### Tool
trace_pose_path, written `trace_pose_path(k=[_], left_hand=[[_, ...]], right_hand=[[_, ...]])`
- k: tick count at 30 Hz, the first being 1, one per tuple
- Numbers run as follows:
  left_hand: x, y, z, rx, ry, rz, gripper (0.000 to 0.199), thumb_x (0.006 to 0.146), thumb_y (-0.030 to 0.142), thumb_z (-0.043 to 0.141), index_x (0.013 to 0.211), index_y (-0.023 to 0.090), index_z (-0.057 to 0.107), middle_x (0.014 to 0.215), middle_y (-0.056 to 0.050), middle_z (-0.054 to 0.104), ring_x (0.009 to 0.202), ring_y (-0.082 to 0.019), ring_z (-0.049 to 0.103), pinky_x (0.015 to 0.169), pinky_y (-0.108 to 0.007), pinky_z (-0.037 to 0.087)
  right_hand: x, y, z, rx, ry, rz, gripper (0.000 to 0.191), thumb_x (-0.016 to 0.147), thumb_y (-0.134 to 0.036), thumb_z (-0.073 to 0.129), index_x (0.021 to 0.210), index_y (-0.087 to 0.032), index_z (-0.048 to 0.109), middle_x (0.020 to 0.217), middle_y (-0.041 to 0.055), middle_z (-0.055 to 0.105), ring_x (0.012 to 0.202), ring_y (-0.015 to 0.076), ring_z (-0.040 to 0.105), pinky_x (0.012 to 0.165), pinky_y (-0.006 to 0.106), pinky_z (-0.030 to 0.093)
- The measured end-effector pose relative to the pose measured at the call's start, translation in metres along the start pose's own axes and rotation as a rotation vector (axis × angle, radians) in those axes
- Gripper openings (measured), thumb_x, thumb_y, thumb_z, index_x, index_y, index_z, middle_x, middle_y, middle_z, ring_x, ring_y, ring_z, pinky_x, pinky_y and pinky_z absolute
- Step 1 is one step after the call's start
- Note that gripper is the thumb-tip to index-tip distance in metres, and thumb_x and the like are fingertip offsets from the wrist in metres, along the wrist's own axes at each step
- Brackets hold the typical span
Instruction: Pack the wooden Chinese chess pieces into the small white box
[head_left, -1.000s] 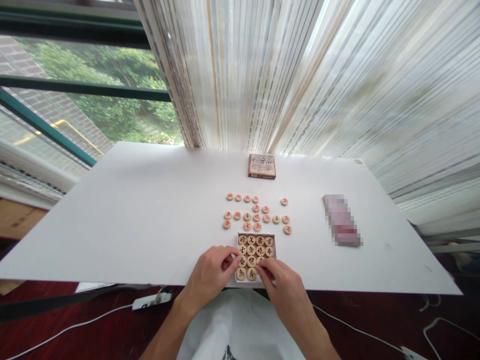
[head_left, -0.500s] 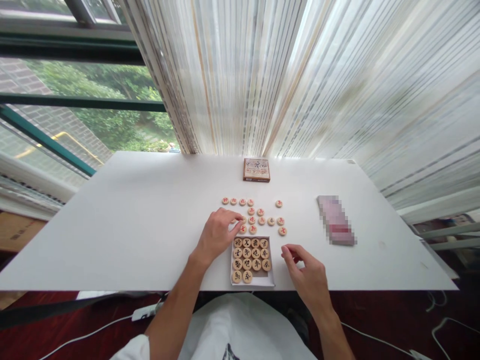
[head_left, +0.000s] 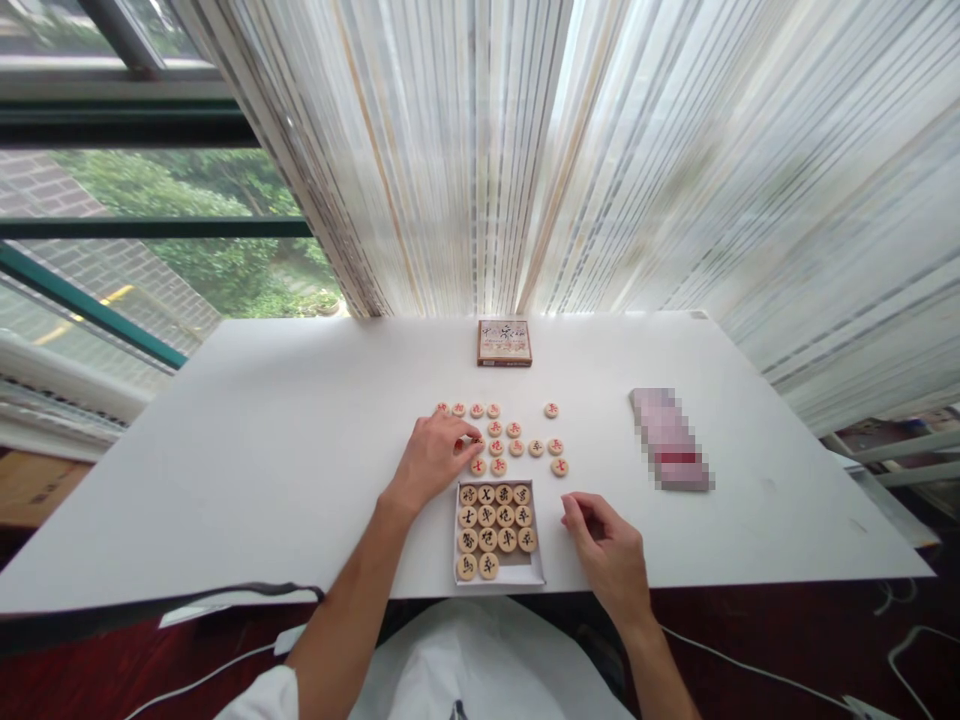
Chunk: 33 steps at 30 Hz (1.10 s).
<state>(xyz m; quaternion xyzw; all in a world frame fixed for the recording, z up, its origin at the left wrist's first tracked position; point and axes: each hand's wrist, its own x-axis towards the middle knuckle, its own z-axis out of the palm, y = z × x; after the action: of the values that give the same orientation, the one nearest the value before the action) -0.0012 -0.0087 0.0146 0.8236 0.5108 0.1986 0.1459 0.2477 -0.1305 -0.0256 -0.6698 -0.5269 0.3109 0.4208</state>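
Several round wooden pieces with red characters, such as one at the right [head_left: 559, 467], lie face up on the white table [head_left: 300, 420]. One piece with a black character [head_left: 535, 449] lies among them. My left hand [head_left: 436, 450] reaches over the left side of this group, thumb and forefinger closed round a piece [head_left: 478, 443] that is mostly covered. An open white box [head_left: 538, 540] nearer to me holds rows of black-character pieces, with a gap at its lower right. To the right of the box, my right hand [head_left: 606, 540] rests curled, its fingertips together and nothing visible in them.
A flat printed box [head_left: 505, 343] lies at the back middle of the table. A blurred pinkish object [head_left: 671, 440] is on the right. Behind the table hangs a striped curtain [head_left: 465, 150], with a window at the left.
The camera view has shifted slightly. My left hand's fingers have lowered a little and closed round the piece at the left of the group. My right hand stays curled beside the box.
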Motion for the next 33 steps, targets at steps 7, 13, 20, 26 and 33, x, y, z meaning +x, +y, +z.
trace_pose_path(k=[7,13,20,26,33], left_hand=[[0.004,0.0,0.001,0.014,-0.01,-0.015,0.012,0.092,0.03,0.069,0.101,0.024,0.073,0.108,-0.003,0.077,0.11,-0.025,0.063,0.093,-0.041,0.043],[0.005,0.002,0.0,0.018,-0.034,-0.027,0.012,0.09,0.03,0.07,0.099,0.024,0.074,0.104,-0.002,0.078,0.103,-0.024,0.065,0.094,-0.041,0.043],[0.009,0.001,0.005,0.035,0.006,-0.015,0.012,0.088,0.028,0.07,0.099,0.024,0.073,0.099,-0.002,0.077,0.1,-0.025,0.066,0.092,-0.041,0.045],[0.005,0.002,0.0,-0.001,0.073,-0.025,0.019,0.087,0.024,0.069,0.106,0.022,0.068,0.102,-0.003,0.076,0.095,-0.022,0.069,0.091,-0.04,0.048],[-0.015,0.026,-0.015,-0.379,0.113,0.05,0.023,0.087,0.02,0.07,0.109,0.022,0.065,0.103,-0.001,0.072,0.092,-0.016,0.068,0.084,-0.029,0.055]], right_hand=[[-0.001,0.005,0.0,0.015,0.027,-0.026,0.029,0.095,-0.049,0.061,0.092,-0.021,0.072,0.077,0.0025,0.074,0.069,0.0198,0.071,0.069,0.029,0.054],[-0.001,0.004,0.0,0.01,0.038,-0.038,0.027,0.095,-0.047,0.061,0.091,-0.022,0.072,0.075,0.0016,0.073,0.067,0.0192,0.07,0.068,0.028,0.054],[-0.001,0.003,0.001,0.009,0.045,-0.053,0.027,0.096,-0.046,0.061,0.09,-0.022,0.071,0.074,0.002,0.072,0.066,0.0194,0.069,0.067,0.029,0.054],[-0.002,0.003,0.0,0.019,0.052,-0.045,0.027,0.095,-0.046,0.062,0.09,-0.022,0.071,0.073,0.0014,0.072,0.066,0.0187,0.069,0.067,0.028,0.053],[-0.001,0.004,0.001,0.057,0.059,-0.013,0.026,0.095,-0.046,0.063,0.091,-0.022,0.071,0.075,0.0015,0.073,0.069,0.0189,0.07,0.069,0.028,0.054]])
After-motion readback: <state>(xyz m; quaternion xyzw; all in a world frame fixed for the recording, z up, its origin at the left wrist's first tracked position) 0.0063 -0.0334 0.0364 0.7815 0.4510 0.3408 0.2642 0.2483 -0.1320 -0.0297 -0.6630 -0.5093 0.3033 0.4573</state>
